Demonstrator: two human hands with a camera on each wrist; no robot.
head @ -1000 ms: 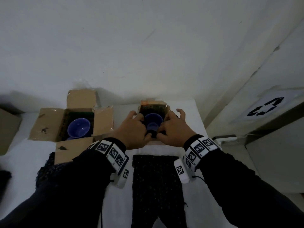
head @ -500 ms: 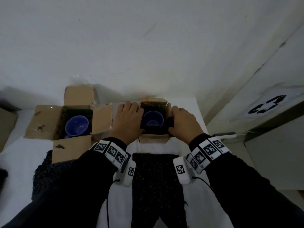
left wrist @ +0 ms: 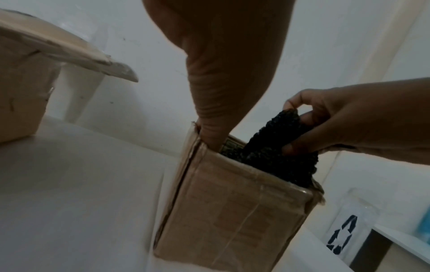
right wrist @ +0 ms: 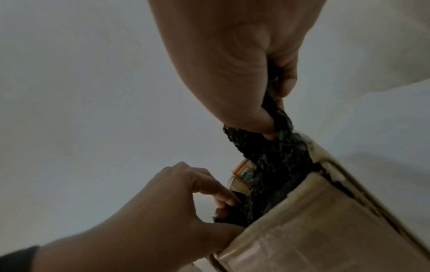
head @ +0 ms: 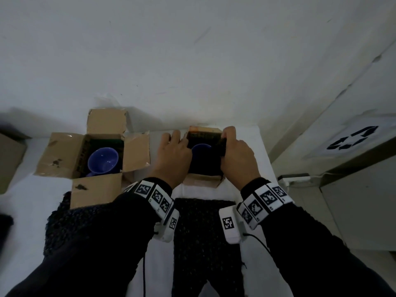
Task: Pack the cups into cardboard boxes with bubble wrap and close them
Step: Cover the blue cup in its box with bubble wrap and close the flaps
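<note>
While pinching a fold of black bubble wrap above the small cardboard box, right hand; left hand with fingertips tucked inside its left wall. Blue cup inside, wrap around. Second blue cup in the open box alongside.

Right hand pinching, left hand reaching
</note>
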